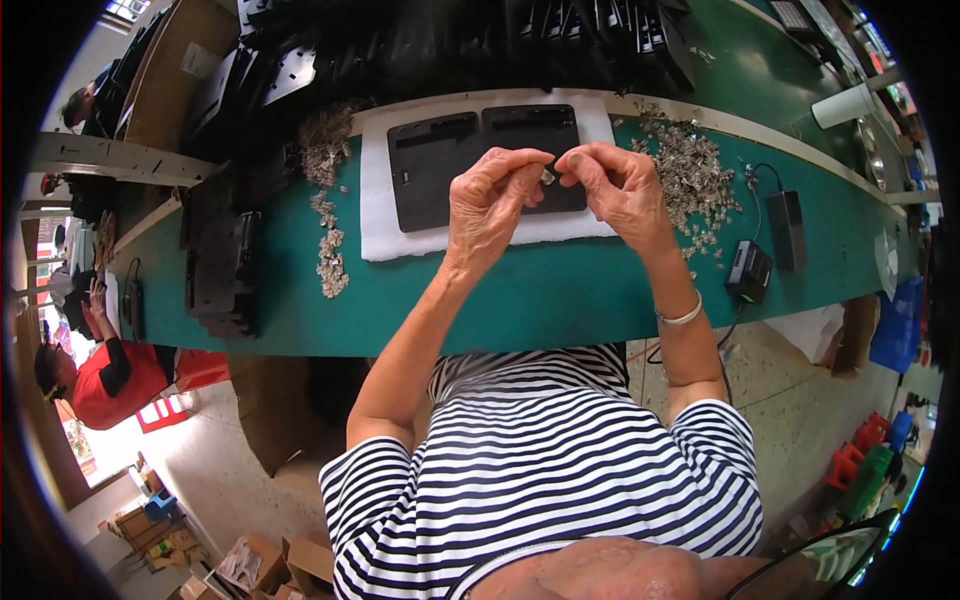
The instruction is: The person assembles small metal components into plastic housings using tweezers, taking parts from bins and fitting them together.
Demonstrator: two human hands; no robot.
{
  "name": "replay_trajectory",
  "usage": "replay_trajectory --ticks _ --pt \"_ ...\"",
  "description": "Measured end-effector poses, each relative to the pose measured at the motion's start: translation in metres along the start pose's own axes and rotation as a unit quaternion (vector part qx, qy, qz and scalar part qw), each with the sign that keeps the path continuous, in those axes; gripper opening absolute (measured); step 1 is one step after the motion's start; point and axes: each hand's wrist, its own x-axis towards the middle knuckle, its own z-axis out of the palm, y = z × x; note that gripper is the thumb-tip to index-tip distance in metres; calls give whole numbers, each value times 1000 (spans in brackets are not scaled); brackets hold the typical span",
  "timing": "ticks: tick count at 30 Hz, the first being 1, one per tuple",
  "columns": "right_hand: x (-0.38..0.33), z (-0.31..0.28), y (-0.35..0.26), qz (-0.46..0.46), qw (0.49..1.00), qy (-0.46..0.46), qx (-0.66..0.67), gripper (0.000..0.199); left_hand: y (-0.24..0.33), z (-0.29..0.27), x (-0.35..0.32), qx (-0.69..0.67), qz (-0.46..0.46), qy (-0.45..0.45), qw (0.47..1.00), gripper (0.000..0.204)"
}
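Green bench (560, 300), workshop bkgd, co-worker in red (120, 385) off to the left. White pad (376, 190) on bench w/ black panel (430, 175) flat on it. Both hands up over panel, approx. centre. L hand (490, 205): thumb + index pinched on small shiny metal pc (547, 177). R hand (625, 195): thumb + index tips close together, just beside pc; can't tell if gripping anything. Loose metal pcs heaped L (322, 150) and R (697, 175) of pad. Black plastic parts (450, 50) stacked along far side; black adapter (787, 230) on R.
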Motion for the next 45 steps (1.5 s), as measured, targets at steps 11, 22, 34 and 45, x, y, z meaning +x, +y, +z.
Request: replay_trajectory --ticks 11,22,34,45 --pt "2 25 -3 127 985 -109 50 15 -5 -23 -7 -58 -62 10 996 10" --pt "64 54 12 56 988 -48 -133 14 -13 -88 -17 392 137 195 888 31" --pt "126 62 37 56 932 -148 -325 24 -27 -100 -23 501 87 207 836 57" --pt "129 65 32 95 934 -175 -297 20 -28 -102 -24 538 46 221 812 58"
